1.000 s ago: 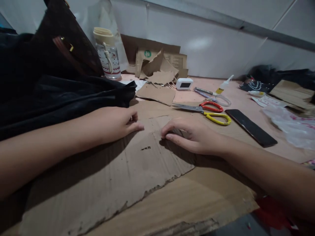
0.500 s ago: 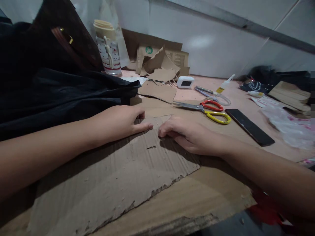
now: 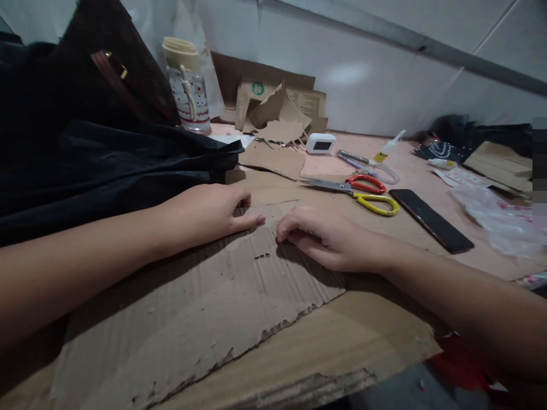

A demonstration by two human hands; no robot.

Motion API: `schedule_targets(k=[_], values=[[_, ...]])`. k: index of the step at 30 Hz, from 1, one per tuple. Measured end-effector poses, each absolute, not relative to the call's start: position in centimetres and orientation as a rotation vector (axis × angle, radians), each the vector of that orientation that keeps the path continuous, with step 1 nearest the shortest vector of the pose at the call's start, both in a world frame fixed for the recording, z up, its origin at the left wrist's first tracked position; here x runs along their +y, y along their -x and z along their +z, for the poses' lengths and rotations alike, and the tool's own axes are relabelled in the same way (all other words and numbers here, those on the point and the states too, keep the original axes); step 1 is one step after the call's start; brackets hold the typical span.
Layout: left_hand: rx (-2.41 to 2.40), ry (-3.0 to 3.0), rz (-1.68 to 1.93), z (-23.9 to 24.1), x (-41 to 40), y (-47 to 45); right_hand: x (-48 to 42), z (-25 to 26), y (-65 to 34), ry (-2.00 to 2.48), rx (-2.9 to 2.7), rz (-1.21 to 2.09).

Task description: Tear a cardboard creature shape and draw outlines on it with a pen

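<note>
A large torn sheet of corrugated cardboard [image 3: 200, 307] lies flat across the front of the table. My left hand [image 3: 209, 210] rests on its far edge, fingers curled and pressed together against the board. My right hand [image 3: 320, 236] lies just to the right of it, fingers bent down and gripping the cardboard's upper edge. The two hands are a finger's width apart. A small slot shows in the board between them. Scissors [image 3: 359, 191] with a red and a yellow handle lie beyond my right hand.
A dark bag [image 3: 85, 159] fills the left side. A lidded bottle [image 3: 188, 85] and torn cardboard scraps [image 3: 277, 117] stand at the back wall. A small white device [image 3: 321, 143], a glue bottle [image 3: 387, 149], a black phone [image 3: 431, 221] and plastic wrap [image 3: 499, 222] lie to the right.
Both hands shifted slightly along the cardboard's far edge and came closer together; the sheet slid a little to the right under them.
</note>
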State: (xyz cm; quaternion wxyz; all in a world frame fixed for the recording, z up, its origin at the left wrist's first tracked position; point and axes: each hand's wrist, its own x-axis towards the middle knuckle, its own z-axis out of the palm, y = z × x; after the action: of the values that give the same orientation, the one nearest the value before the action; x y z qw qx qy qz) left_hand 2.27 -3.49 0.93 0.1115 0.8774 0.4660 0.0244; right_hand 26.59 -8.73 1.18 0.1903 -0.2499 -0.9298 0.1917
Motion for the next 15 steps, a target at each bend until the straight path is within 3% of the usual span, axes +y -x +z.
schedule_targets(k=[15], values=[[1.366, -2.585, 0.07, 1.01, -3.42, -2.27, -8.78, 1.46, -27.01, 0.748, -2.55, 0.559]])
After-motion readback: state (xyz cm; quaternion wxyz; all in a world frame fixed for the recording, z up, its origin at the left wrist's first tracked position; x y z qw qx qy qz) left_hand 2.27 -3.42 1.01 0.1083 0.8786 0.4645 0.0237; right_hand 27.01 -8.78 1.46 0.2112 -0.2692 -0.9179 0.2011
